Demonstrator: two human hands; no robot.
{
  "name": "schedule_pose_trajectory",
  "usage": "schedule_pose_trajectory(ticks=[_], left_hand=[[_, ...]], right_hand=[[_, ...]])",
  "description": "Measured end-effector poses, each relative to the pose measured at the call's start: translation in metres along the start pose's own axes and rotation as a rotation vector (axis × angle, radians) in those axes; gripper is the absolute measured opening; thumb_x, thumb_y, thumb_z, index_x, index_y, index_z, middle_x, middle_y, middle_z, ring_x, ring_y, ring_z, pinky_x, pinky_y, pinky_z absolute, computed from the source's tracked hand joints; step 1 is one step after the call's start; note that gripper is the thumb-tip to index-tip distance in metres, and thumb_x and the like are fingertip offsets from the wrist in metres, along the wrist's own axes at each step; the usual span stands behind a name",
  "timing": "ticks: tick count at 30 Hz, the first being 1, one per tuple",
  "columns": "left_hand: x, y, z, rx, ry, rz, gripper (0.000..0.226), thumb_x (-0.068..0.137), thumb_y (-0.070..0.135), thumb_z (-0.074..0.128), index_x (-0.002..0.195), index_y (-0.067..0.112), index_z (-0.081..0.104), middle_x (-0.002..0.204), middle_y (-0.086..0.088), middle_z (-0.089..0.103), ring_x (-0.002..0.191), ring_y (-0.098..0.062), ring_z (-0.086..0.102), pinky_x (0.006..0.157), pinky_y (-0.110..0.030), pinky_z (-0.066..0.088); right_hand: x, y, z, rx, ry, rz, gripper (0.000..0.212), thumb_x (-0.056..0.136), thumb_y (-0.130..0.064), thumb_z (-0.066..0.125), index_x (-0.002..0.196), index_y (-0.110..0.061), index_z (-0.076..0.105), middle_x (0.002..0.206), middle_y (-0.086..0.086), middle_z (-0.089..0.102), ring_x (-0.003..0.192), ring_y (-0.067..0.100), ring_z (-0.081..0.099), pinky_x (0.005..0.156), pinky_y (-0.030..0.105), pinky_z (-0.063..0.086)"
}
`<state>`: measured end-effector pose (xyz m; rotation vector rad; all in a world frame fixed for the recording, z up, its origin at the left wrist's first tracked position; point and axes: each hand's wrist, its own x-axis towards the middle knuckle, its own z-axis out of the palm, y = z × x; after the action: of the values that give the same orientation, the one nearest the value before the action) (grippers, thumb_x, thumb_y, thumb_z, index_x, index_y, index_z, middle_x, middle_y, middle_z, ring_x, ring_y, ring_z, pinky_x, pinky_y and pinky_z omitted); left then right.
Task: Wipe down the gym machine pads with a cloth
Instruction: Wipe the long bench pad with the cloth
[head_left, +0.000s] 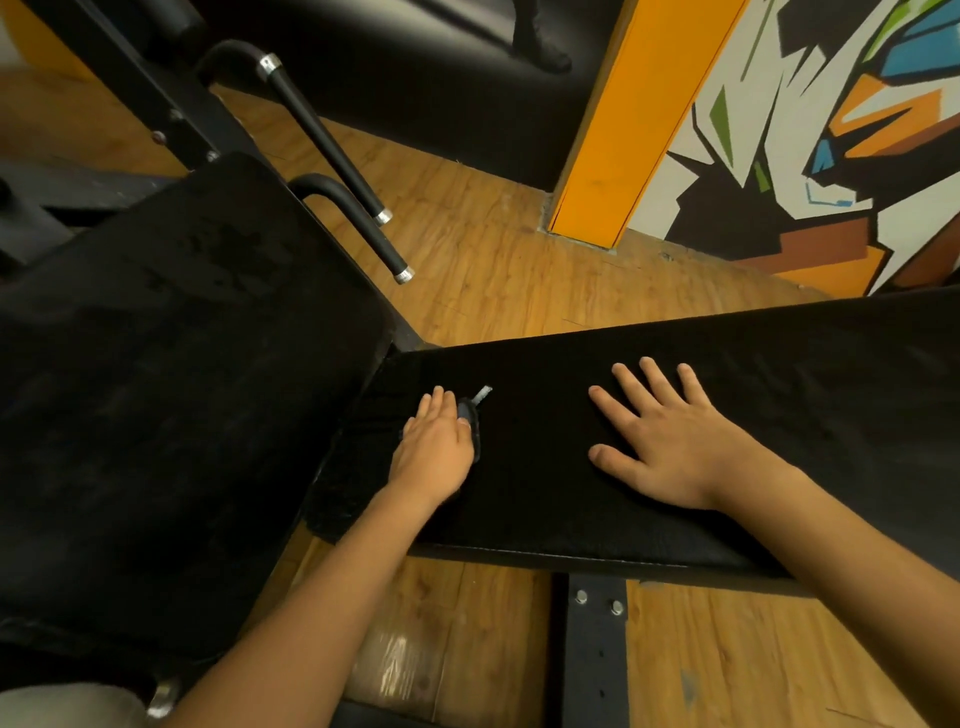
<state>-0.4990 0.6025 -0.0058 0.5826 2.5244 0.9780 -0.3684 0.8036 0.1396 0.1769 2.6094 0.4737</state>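
A long black bench pad (810, 395) runs from the centre to the right. A larger black pad (182, 374) lies to its left, tilted. A dark fuzzy cloth (353, 467) covers the left end of the bench pad and hangs slightly over its near edge. My left hand (436, 452) presses flat on the cloth with its fingers straight. A small dark object with a silvery tip (475, 405), like a key, sits against that hand's thumb side. My right hand (670, 441) lies palm down on the bare pad, fingers spread, holding nothing.
Two black padded handles with metal end caps (363, 208) stick out beyond the large pad. The machine's black steel frame (592, 644) runs under the bench on a wooden floor. An orange pillar (618, 135) and a painted wall (810, 156) stand behind.
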Motion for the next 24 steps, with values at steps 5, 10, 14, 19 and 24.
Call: schedule_pose_trajectory(ticks=[5,10,14,19,24], left_hand=[[0.069,0.008,-0.004,-0.005,0.028,0.000,0.054,0.110,0.025,0.026,0.161,0.008,0.020,0.170,-0.007,0.011,0.157,-0.021,0.006,0.127,-0.042,0.012],[0.120,0.010,-0.013,-0.024,0.043,0.008,0.055,0.108,0.024,0.024,0.160,0.006,0.023,0.169,-0.008,0.015,0.156,-0.023,0.011,0.126,-0.043,0.014],[0.110,0.002,-0.010,-0.039,0.024,0.024,0.056,0.109,0.028,0.022,0.162,0.010,0.016,0.171,-0.006,0.008,0.157,-0.020,0.004,0.127,-0.042,0.010],[0.056,-0.013,-0.003,-0.056,0.019,0.057,0.055,0.111,0.030,0.023,0.163,0.014,0.015,0.171,-0.001,0.007,0.157,-0.015,0.003,0.128,-0.042,0.009],[0.083,-0.011,-0.017,-0.017,-0.032,0.104,0.055,0.110,0.028,0.023,0.163,0.013,0.014,0.171,-0.003,0.007,0.157,-0.017,0.003,0.125,-0.041,0.009]], right_hand=[[0.006,-0.001,0.004,-0.002,0.007,0.008,0.115,0.058,-0.085,-0.037,0.160,-0.035,-0.017,0.169,0.005,-0.018,0.154,0.030,-0.023,0.125,0.056,-0.011],[0.009,-0.002,0.003,-0.018,0.016,0.013,0.098,0.072,-0.082,-0.024,0.158,-0.036,-0.021,0.168,0.005,-0.022,0.153,0.029,-0.025,0.125,0.055,-0.012],[0.008,-0.003,0.004,-0.019,0.019,0.018,0.094,0.076,-0.080,-0.019,0.159,-0.036,-0.020,0.169,0.005,-0.021,0.154,0.029,-0.024,0.124,0.054,-0.013],[0.008,-0.003,0.003,-0.015,0.004,0.019,0.108,0.064,-0.084,-0.034,0.159,-0.036,-0.019,0.169,0.005,-0.020,0.154,0.030,-0.023,0.125,0.057,-0.010],[0.009,-0.005,0.003,-0.023,0.011,0.020,0.114,0.059,-0.084,-0.038,0.159,-0.036,-0.018,0.169,0.006,-0.018,0.155,0.031,-0.022,0.125,0.057,-0.009]])
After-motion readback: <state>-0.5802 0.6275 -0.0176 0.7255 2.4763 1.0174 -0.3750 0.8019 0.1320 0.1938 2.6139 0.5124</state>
